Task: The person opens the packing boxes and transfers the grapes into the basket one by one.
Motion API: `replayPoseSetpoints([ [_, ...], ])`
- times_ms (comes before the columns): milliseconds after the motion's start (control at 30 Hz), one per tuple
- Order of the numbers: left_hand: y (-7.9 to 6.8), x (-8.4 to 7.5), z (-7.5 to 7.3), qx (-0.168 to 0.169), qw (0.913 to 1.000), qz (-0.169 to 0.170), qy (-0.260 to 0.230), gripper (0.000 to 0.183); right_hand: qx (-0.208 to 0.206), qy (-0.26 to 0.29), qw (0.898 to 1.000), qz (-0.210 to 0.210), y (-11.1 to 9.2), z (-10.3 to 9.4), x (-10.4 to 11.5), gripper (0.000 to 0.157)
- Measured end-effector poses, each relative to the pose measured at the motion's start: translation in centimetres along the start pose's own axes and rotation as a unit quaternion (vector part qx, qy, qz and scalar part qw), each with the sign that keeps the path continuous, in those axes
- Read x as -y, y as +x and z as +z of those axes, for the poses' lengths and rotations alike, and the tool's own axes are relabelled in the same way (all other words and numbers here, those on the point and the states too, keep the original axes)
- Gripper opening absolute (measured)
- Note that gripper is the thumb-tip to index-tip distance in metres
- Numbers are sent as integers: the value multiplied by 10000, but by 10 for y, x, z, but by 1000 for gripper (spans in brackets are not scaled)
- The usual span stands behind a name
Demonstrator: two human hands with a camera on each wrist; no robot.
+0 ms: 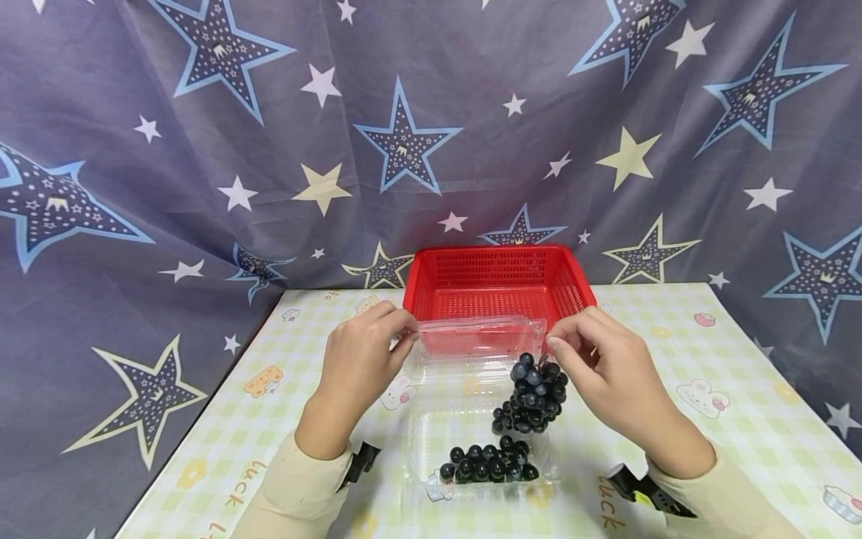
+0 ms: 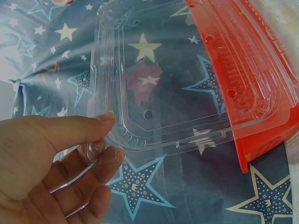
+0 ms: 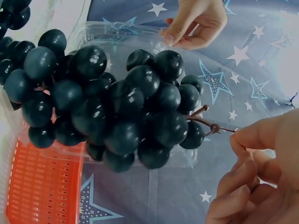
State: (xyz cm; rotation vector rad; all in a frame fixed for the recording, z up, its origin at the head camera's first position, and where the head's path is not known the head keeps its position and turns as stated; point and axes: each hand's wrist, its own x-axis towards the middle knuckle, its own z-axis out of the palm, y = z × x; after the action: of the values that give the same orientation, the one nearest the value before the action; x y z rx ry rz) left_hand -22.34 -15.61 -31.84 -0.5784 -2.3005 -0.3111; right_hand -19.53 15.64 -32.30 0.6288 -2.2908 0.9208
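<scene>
My left hand (image 1: 367, 352) pinches the raised lid (image 2: 154, 84) of a clear plastic clamshell box (image 1: 420, 449) at its left corner, between thumb and fingers. By its thin brown stem (image 3: 210, 125), a bunch of dark grapes (image 1: 532, 393) hangs from the thumb and fingertips of my right hand (image 1: 606, 367). This bunch is over the right part of the box; whether its lower grapes touch the box, I cannot tell. A second dark bunch (image 1: 488, 460) lies in the near part of the box.
Behind the box stands a red plastic basket (image 1: 498, 258) with perforated sides. A checked cloth with cartoon prints (image 1: 263, 427) covers the table. At the back hangs a grey star-patterned curtain (image 1: 431, 60).
</scene>
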Motion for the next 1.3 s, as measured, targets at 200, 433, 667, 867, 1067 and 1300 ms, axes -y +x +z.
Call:
replayPoseSetpoints([
  [200,0,0,0,-3,10000,-15,19,13,-134,36,9999,41,1,-7,1,8],
  [433,-1,0,0,7,10000,-23,24,13,-358,66,9993,55,1,-13,0,9],
  [667,0,2,1,-40,10000,17,24,12,-504,37,9987,122,4,-18,-2,11],
  [867,0,3,0,-73,10000,29,16,13,-570,57,9983,36,10,-25,-5,10],
  [1067,0,5,0,-82,10000,2,35,13,-717,-66,9973,-135,20,-33,-9,10],
  [1300,0,4,0,-37,10000,-4,3,13,-723,-344,9964,-266,29,-41,-15,11],
])
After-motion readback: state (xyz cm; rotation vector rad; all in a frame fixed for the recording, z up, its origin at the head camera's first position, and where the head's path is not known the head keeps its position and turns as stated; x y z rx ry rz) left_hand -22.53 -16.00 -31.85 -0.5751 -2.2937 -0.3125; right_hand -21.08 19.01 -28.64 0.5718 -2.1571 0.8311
